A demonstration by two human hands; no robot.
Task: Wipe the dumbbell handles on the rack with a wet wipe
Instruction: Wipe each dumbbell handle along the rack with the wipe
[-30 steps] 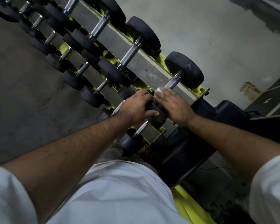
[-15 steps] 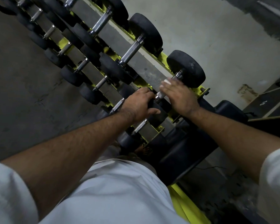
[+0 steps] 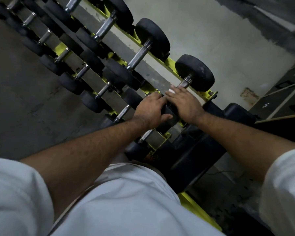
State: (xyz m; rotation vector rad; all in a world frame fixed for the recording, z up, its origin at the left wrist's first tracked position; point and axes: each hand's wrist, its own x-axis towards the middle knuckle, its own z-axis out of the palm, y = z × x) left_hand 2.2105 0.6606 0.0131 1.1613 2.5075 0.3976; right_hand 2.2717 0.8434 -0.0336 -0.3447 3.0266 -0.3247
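A yellow and grey rack point(image 3: 162, 82) holds rows of black dumbbells with metal handles. My right hand point(image 3: 186, 103) wraps around the handle point(image 3: 184, 84) of the end dumbbell on the top row, with a white wet wipe point(image 3: 171, 91) peeking out at my fingertips. Only the handle's far end shows, next to the far black head point(image 3: 194, 72). My left hand point(image 3: 152, 110) grips the same dumbbell's near black head point(image 3: 169, 113), thumb along its side.
More dumbbells point(image 3: 138, 57) run along the upper row to the upper left, smaller ones point(image 3: 102, 91) on the lower row. A black bench or case point(image 3: 203, 150) stands right of the rack. Grey floor point(image 3: 24, 99) lies to the left, a pale wall point(image 3: 228, 40) behind.
My right hand slid along the handle away from the far head and back toward the near head with the wipe. My left hand kept its hold on the near head.
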